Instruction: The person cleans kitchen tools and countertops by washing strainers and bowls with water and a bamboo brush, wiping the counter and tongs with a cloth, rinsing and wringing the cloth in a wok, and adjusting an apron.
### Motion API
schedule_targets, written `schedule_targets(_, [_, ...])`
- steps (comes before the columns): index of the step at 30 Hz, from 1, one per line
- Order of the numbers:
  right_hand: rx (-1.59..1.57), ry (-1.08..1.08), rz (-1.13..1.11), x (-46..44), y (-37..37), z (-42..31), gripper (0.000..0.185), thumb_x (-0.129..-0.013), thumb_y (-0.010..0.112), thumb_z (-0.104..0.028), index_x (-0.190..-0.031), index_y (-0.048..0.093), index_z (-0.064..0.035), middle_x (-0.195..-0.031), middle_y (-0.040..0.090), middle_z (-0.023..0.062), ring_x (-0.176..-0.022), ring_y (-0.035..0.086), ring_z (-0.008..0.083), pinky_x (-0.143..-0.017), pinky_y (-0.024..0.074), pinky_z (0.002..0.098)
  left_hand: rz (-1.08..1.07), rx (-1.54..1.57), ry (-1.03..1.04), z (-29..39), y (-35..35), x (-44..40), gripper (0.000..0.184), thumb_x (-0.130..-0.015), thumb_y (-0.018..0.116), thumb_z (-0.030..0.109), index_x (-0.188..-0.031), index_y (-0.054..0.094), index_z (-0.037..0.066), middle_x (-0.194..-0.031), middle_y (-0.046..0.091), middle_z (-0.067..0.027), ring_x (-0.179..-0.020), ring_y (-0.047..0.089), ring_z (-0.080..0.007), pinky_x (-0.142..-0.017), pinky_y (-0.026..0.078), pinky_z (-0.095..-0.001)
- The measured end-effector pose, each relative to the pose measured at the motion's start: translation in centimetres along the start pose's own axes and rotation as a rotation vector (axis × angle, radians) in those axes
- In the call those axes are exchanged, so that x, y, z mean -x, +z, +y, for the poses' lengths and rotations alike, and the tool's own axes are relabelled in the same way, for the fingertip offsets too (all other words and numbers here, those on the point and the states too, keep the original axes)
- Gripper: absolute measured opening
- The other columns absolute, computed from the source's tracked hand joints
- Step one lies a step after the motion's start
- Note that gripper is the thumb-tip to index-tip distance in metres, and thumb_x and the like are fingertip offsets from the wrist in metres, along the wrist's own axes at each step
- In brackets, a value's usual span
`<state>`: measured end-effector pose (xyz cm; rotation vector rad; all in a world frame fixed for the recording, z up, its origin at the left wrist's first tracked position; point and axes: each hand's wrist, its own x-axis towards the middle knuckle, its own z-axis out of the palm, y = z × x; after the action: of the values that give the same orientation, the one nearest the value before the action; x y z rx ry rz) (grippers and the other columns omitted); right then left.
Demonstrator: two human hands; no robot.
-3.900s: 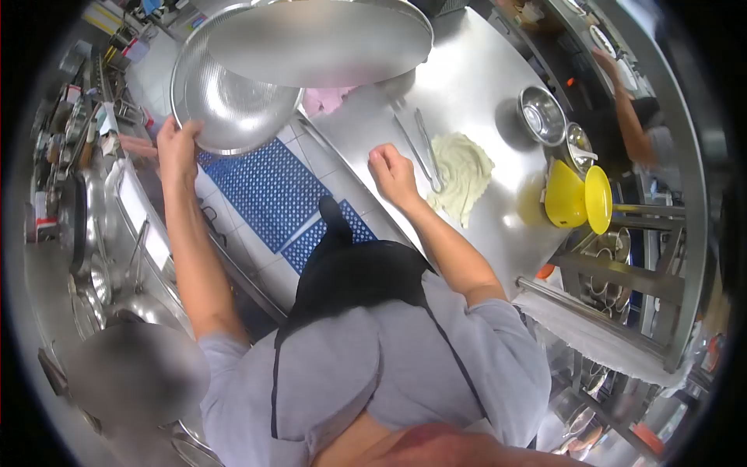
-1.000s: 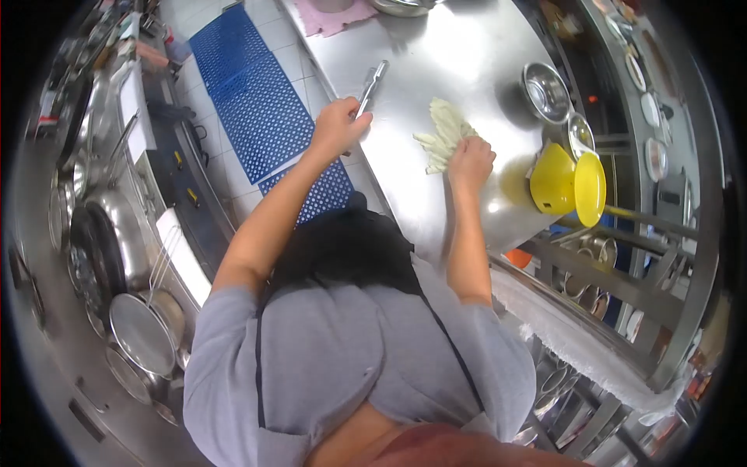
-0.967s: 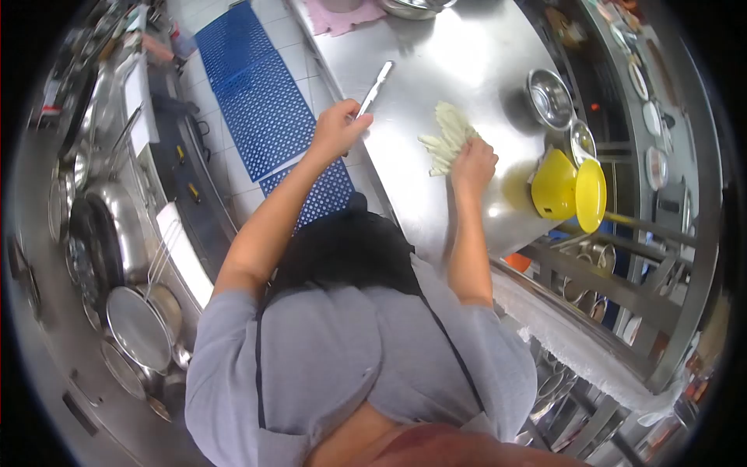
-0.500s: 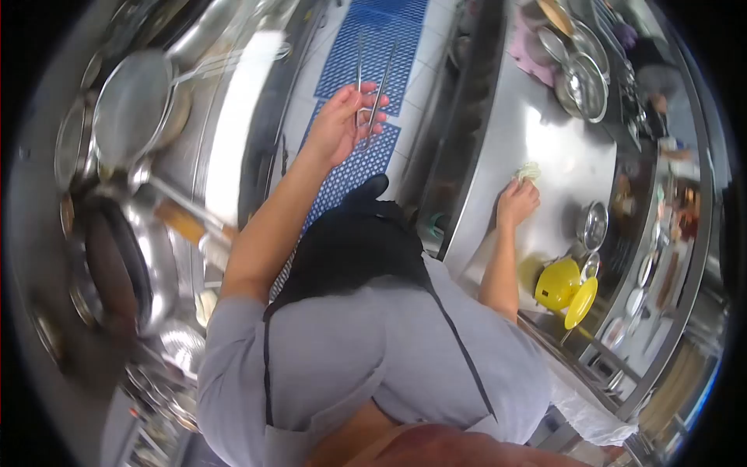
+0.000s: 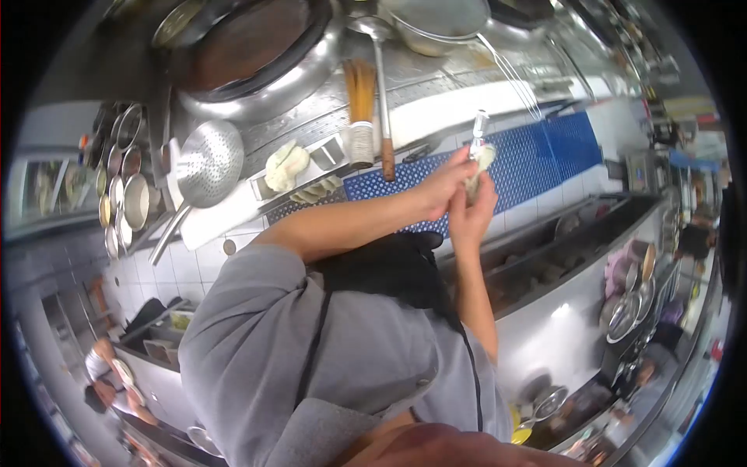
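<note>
My left hand [image 5: 445, 187] is closed around the metal tongs [image 5: 480, 124], which point away from me over the floor. Right beside it, my right hand [image 5: 473, 212] has its fingers wrapped on a pale, crumpled cloth [image 5: 484, 158] pressed against the tongs. The two hands meet in front of my apron, between the cooking line and the counter. Much of the tongs is hidden by the cloth and fingers.
Along the cooking line sit a large wok [image 5: 323, 82], a perforated skimmer [image 5: 210, 163], a bamboo brush [image 5: 360, 101], a ladle [image 5: 383, 93] and another crumpled cloth [image 5: 286, 165]. A blue mat [image 5: 529, 167] covers the floor. Co-workers [image 5: 109, 381] stand farther off.
My body has turned toward the cooking line. My right hand has lifted the cloth from the counter and brought it to the tongs in my left hand.
</note>
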<state>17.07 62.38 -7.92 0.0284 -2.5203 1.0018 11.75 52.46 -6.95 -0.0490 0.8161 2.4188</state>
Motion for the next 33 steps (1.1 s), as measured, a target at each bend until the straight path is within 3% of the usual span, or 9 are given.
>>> schedule_targets(3, [-0.010,-0.296,0.116,-2.6,2.2,-2.3,0.037,-0.088,0.062,-0.005,-0.123,0.054,0.0044,-0.113,0.057,0.0256,-0.103,0.055,0.0466,-0.091,0.0450,0.0486,0.011,0.121,0.144,3.0,-1.1,1.7,0.062,-0.101,0.053,0.014,-0.156,0.025,0.015,-0.137,0.052,-0.0067,-0.125,0.050,-0.0207,-0.110,0.038,-0.0367])
schedule_targets(6, [-0.163,-0.204,0.079,-3.7,3.2,-3.1,0.037,-0.088,0.063,-0.004,-0.123,0.053,0.0055,-0.116,0.058,0.0255,-0.107,0.057,0.0438,-0.092,0.0455,0.0474,0.131,-0.131,0.319,4.7,-1.3,3.7,0.071,-0.100,0.056,0.015,-0.159,0.018,0.017,-0.138,0.052,-0.0113,-0.123,0.051,-0.0233,-0.110,0.038,-0.0389])
schedule_targets(10, [-0.426,0.120,-0.030,-4.5,2.7,-4.6,0.031,-0.095,0.061,-0.010,-0.121,0.055,0.0049,-0.102,0.067,0.0229,-0.090,0.068,0.0363,-0.079,0.0534,0.0417,0.372,-0.161,0.172,9.6,-1.0,3.4,0.083,-0.096,0.062,0.016,-0.160,0.009,0.011,-0.134,0.054,-0.0169,-0.124,0.051,-0.0282,-0.111,0.035,-0.0443])
schedule_targets(11, [-0.333,-0.025,0.001,-4.4,2.9,-4.6,0.030,-0.097,0.059,-0.014,-0.121,0.056,0.0042,-0.096,0.069,0.0223,-0.082,0.069,0.0381,-0.073,0.0542,0.0416,0.461,-0.096,0.177,9.4,-1.9,1.8,0.069,-0.093,0.067,0.016,-0.151,0.031,0.007,-0.121,0.061,-0.0157,-0.111,0.059,-0.0269,-0.100,0.046,-0.0437])
schedule_targets(15, [-0.222,-0.029,-0.175,-2.6,2.0,-5.9,0.031,-0.097,0.059,-0.015,-0.122,0.056,0.0035,-0.103,0.066,0.0260,-0.091,0.067,0.0423,-0.079,0.0527,0.0443,0.418,0.047,0.192,9.7,-2.4,-1.0,0.020,-0.091,0.071,0.016,-0.103,0.056,0.009,-0.090,0.064,-0.0092,-0.082,0.065,-0.0214,-0.069,0.056,-0.0373])
schedule_targets(20, [-0.088,-0.030,-0.031,-1.2,1.4,-3.5,0.031,-0.097,0.057,-0.016,-0.122,0.056,0.0022,-0.107,0.064,0.0268,-0.097,0.063,0.0446,-0.081,0.0494,0.0490,0.198,-0.083,0.054,7.5,-0.8,-1.5,0.026,-0.100,0.062,0.032,-0.108,0.054,0.008,-0.101,0.069,-0.0128,-0.096,0.067,-0.0247,-0.085,0.055,-0.0412])
schedule_targets(24, [-0.182,0.067,0.039,-4.0,0.2,-3.4,0.027,-0.098,0.055,-0.015,-0.119,0.056,0.0008,-0.094,0.067,0.0236,-0.087,0.065,0.0457,-0.073,0.0501,0.0498,-0.067,-0.096,0.082,6.4,0.7,-2.6,0.023,-0.102,0.058,0.024,-0.112,0.051,0.005,-0.116,0.069,-0.0171,-0.099,0.066,-0.0235,-0.091,0.053,-0.0367])
schedule_targets(28, [-0.419,0.086,-0.060,-2.5,-0.4,-2.0,0.028,-0.096,0.059,-0.018,-0.117,0.057,-0.0003,-0.088,0.069,0.0224,-0.083,0.067,0.0451,-0.072,0.0524,0.0464,-0.205,-0.141,0.020,9.3,0.0,-3.6,0.015,-0.100,0.061,0.018,-0.104,0.057,0.005,-0.098,0.068,-0.0101,-0.101,0.066,-0.0251,-0.097,0.052,-0.0396])
schedule_targets(33, [-0.409,0.230,-0.270,1.2,-2.5,0.2,0.032,-0.093,0.063,-0.017,-0.119,0.060,0.0007,-0.088,0.069,0.0168,-0.080,0.070,0.0244,-0.072,0.0530,0.0381,-0.156,-0.059,-0.030,10.2,-2.2,-4.0,0.014,-0.099,0.060,0.016,-0.104,0.059,0.003,-0.089,0.064,-0.0069,-0.102,0.065,-0.0285,-0.104,0.049,-0.0495])
